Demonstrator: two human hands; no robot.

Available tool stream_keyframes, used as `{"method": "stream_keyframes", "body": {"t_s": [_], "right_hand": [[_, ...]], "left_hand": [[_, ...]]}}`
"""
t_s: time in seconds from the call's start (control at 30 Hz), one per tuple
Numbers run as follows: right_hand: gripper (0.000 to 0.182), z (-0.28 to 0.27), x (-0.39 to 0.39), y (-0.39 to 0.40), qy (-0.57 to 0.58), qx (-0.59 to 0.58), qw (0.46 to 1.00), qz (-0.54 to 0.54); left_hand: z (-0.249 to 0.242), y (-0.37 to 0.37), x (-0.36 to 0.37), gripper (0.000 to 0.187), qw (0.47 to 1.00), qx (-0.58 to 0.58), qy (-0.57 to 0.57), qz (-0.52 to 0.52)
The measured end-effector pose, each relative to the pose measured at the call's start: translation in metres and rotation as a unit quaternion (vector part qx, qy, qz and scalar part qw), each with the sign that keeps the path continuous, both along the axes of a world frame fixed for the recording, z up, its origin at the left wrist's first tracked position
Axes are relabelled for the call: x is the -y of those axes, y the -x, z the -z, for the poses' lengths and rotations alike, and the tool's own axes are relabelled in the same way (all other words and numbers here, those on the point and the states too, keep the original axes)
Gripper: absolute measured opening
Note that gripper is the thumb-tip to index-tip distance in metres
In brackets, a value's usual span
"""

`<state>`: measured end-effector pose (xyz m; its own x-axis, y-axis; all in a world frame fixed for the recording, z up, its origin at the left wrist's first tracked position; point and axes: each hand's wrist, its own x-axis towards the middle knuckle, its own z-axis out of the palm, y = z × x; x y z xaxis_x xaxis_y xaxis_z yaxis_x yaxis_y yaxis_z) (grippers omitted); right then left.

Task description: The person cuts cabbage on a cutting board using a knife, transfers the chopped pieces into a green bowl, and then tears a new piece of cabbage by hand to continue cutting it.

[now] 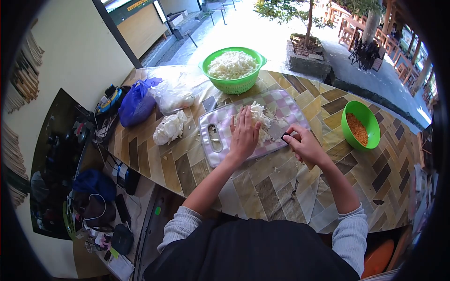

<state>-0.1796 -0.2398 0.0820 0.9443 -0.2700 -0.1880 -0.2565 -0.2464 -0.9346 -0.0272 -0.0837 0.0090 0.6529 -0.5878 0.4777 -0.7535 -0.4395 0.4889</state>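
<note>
- Left hand lies flat, fingers together and extended, pressing down on a heap of shredded cabbage; it grips nothing, only holds the heap in place.
- Right hand is closed around the dark handle of a knife, just to the right of the left hand; the blade reaches toward the heap, its edge partly hidden by the shreds.
- Under both hands is a pink-and-white checked cutting board, lying on a table with a patterned wood-tone cover.
- Beyond the left hand, farther from the person, stands a green colander filled with more shredded cabbage.
- To the right of the right hand, well apart, sits a green bowl holding orange lentils.
- To the left of the left hand rests a cabbage piece, and past it a clear plastic bag and a blue plastic bag.
</note>
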Motion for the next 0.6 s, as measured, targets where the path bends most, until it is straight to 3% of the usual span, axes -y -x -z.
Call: {"method": "stream_keyframes", "body": {"t_s": [0.3,0.43,0.6], "right_hand": [[0.017,-0.022,-0.016,-0.008,0.007,-0.001,1.000,0.006],[0.018,-0.051,-0.018,-0.023,-0.014,-0.007,1.000,0.004],[0.020,-0.094,0.002,-0.072,0.046,0.002,0.999,-0.004]], "left_hand": [[-0.016,-0.011,-0.014,0.055,1.000,0.019,0.018,0.008],[-0.041,-0.027,-0.017,0.056,1.000,0.021,0.017,0.006],[-0.080,-0.077,0.003,0.057,0.998,0.039,0.040,0.003]]}}
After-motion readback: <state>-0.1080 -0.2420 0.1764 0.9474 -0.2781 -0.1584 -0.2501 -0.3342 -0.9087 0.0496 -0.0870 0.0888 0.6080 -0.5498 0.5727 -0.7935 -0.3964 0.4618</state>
